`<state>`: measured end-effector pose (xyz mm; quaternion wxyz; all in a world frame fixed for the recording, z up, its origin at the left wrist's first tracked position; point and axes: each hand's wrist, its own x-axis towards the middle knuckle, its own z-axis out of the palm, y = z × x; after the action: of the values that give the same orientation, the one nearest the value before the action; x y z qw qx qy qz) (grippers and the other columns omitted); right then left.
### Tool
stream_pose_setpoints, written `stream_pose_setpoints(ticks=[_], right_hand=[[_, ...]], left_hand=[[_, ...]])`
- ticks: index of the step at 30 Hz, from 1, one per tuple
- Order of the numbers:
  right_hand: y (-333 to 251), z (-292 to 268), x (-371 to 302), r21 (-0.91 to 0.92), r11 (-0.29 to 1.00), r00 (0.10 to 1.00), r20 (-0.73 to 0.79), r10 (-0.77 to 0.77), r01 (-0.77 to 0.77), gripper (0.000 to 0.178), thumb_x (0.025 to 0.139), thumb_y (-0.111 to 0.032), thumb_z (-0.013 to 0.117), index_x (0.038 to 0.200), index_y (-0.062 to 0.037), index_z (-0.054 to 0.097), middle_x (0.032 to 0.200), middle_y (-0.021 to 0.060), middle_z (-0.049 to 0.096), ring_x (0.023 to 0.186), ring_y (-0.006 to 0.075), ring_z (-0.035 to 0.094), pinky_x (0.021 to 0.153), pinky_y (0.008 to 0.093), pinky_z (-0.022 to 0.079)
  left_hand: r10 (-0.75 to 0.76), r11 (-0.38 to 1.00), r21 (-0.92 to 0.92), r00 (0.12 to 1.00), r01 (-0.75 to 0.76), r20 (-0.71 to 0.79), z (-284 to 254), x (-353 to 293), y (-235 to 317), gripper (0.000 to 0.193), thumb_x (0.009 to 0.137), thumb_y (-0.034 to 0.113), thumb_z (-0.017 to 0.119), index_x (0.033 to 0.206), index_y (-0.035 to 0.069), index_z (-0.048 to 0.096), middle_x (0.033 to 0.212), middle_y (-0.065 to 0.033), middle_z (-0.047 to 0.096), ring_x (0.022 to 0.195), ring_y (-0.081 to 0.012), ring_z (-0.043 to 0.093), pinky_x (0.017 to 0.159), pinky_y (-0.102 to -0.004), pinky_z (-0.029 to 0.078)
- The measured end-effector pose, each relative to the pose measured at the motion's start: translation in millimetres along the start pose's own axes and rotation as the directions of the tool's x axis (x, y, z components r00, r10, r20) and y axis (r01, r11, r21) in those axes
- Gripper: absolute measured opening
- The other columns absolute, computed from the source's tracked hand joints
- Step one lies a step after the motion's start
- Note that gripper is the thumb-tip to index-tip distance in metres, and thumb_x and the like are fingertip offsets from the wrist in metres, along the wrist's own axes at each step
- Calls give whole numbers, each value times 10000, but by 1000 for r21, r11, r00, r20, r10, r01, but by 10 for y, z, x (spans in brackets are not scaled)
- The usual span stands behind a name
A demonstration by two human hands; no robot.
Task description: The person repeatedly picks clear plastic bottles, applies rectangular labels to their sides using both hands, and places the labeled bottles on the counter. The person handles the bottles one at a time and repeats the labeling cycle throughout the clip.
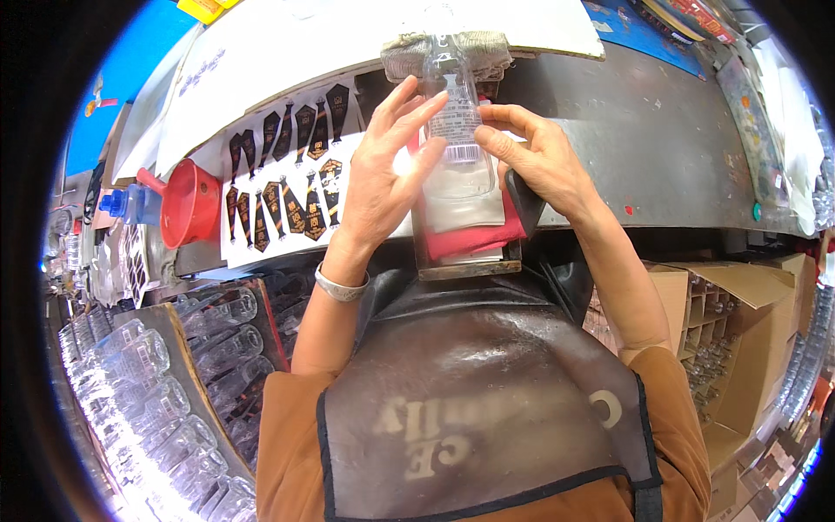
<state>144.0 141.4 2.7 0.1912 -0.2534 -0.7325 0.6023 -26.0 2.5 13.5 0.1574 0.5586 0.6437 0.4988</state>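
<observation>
A clear glass bottle lies with its neck pointing away from me, a label with small print and a barcode on its upper side. My left hand is open along its left side, fingers spread and fingertips at the label's edge. At the right side, my right hand has thumb and forefinger against the bottle; its other fingers curl around what looks like a dark flat scraper. Beneath the bottle are white and red cloths on a small wooden stand. A folded grey cloth sits under the neck.
Printed sheets with rows of black tie-shaped decals lie at left, beside a red plastic dipper and a blue-capped bottle. Racks of clear bottles stand lower left. A divided cardboard box holding glassware is lower right.
</observation>
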Motion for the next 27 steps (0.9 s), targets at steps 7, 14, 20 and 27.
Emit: stream_pose_setpoints(ticks=[7, 14, 20, 27], right_hand=[[-48, 48, -18, -69, 996, 998, -45, 47, -50, 597, 905, -311, 760, 1335, 52, 561, 1176, 103, 650, 772, 76, 618, 714, 242, 502], [-28, 38, -12, -111, 994, 999, -45, 6, -11, 574, 916, -317, 746, 1324, 48, 573, 1171, 115, 666, 756, 84, 627, 704, 240, 505], [183, -218, 20, 450, 882, 962, -151, 227, -137, 456, 1031, -410, 554, 1154, 17, 659, 990, 124, 708, 692, 91, 586, 675, 225, 496], [-105, -255, -77, 228, 967, 992, -86, -95, 113, 340, 914, -74, 638, 1247, -15, 608, 1109, 36, 646, 1051, 103, 589, 947, 255, 474]], left_hand=[[84, 996, 42, 996, -84, 6, 63, -5, -104, 472, 931, 196, 706, 1391, 150, 610, 1520, -153, 453, 1328, -280, 525, 1006, -385, 510], [43, 999, -15, 999, -44, -24, 98, -16, -78, 513, 870, 159, 747, 1368, 141, 629, 1497, -189, 462, 1308, -325, 539, 1084, -425, 435], [43, 998, 40, 999, -42, -19, 100, -1, -40, 494, 872, 160, 733, 1355, 122, 638, 1505, -197, 455, 1305, -335, 544, 1084, -432, 433], [28, 998, 64, 999, -26, -26, 98, -5, -20, 497, 868, 150, 722, 1355, 107, 634, 1502, -196, 462, 1306, -342, 543, 1087, -433, 430]])
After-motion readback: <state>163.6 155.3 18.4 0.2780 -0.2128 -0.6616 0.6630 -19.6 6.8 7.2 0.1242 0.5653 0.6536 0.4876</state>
